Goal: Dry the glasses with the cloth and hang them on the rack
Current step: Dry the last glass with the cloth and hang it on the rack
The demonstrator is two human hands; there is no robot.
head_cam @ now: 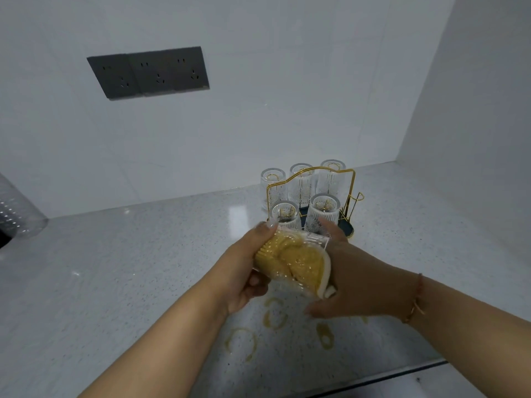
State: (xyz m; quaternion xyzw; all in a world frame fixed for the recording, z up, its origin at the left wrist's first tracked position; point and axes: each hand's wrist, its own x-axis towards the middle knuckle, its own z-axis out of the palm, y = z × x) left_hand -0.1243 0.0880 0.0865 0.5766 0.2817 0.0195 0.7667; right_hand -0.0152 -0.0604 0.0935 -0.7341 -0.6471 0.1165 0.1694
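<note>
Grip: left hand (244, 271) curls round the clear ribbed drinking glass (290, 261), thumb over its upper end; right hand (353, 280) is at the glass's lower right end with the yellow cloth with a white edge (298, 265) stuffed inside, its fingers mostly hidden, so whether they pinch the cloth cannot be told.
Glass position: centre of the frame, held above the speckled grey counter (129, 268), between the two hands.
Long axis: tilted, running from upper left near the left thumb down to lower right at the right palm.
Rack: gold wire rack on a dark base (352, 193), just above the hands in the frame, carries five upturned clear glasses (323, 215).
Free peg: gold loop at the rack's right side (359, 196) looks vacant.
Nearer hand: right, judged by the peg's side.
Counter marks: yellowish rings (274, 314) below the hands.
</note>
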